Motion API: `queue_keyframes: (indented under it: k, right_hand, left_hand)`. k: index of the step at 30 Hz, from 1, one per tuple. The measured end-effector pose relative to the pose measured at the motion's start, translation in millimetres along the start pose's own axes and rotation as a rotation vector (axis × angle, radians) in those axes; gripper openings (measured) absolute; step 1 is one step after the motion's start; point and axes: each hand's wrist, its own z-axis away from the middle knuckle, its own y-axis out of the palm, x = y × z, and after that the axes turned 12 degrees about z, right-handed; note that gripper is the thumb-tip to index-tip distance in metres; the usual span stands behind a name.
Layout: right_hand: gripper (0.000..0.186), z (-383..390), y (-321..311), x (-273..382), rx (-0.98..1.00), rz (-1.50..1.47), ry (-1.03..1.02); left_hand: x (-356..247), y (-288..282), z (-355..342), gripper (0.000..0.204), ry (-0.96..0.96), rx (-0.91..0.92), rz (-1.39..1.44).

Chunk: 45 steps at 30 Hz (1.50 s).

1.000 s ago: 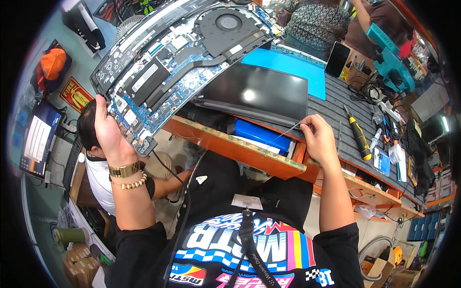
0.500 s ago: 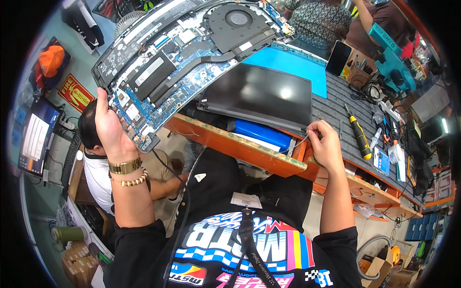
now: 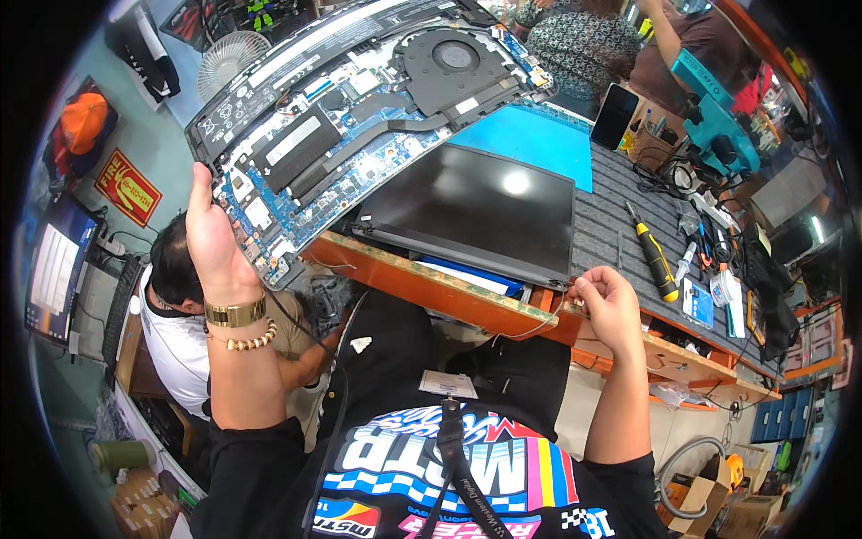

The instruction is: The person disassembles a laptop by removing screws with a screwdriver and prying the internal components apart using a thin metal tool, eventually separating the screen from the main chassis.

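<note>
My left hand point(image 3: 218, 247) holds an opened laptop base point(image 3: 409, 162) by its near left corner, tilted up with its inside facing me. The blue circuit board, black fan and battery are exposed. Below and to the right, a detached laptop screen point(image 3: 476, 216) lies on the bench edge, its dark panel facing up. At the screen's near right corner, my right hand point(image 3: 609, 305) is closed in a pinch on a thin cable point(image 3: 558, 304); its fingertips partly hide the cable.
Under the screen is an open wooden drawer point(image 3: 431, 283) with a blue item inside. A blue mat point(image 3: 530, 144), yellow-black screwdriver point(image 3: 654, 251), standing phone point(image 3: 615, 117) and cluttered tools lie on the grey ribbed bench point(image 3: 611, 216). A seated person point(image 3: 175, 269) is at left.
The view has shifted slightly. My right hand has moved a little lower, and the thin cable runs down past the drawer edge. Less of the blue item in the drawer shows.
</note>
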Motion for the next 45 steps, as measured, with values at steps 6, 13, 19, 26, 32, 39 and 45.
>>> queue_keyframes:
  k: [6,13,19,26,32,39,45]
  right_hand:
    - [0.03,-19.0,1.2,0.6,0.073,-0.189,0.125]
    - [0.042,-27.3,9.1,19.7,0.165,-0.504,0.268]
    - [0.031,-39.0,26.1,36.8,0.389,-0.834,0.225]
    - [0.035,-32.7,42.2,41.0,0.291,-1.083,0.18]
    - [0.038,-13.8,25.1,13.4,0.32,-1.109,0.015]
    - [0.038,-15.7,4.1,1.4,0.231,-1.056,0.109]
    - [0.034,-32.1,9.5,12.2,0.116,-0.867,0.188]
  left_hand:
    - [6.1,-4.1,-12.0,0.056,0.008,-0.022,-0.017]
    - [-4.1,-0.1,-22.5,0.056,-0.001,-0.004,-0.041]
    - [-16.2,-0.2,-40.2,0.065,-0.133,0.142,0.001]
    - [-7.7,13.8,-44.7,0.064,0.047,-0.13,-0.162]
    - [-11.1,24.8,-56.7,0.061,0.049,-0.135,-0.251]
    - [-12.5,29.8,-87.1,0.054,0.082,-0.042,-0.265]
    - [4.4,40.9,-101.5,0.052,0.123,-0.072,-0.299]
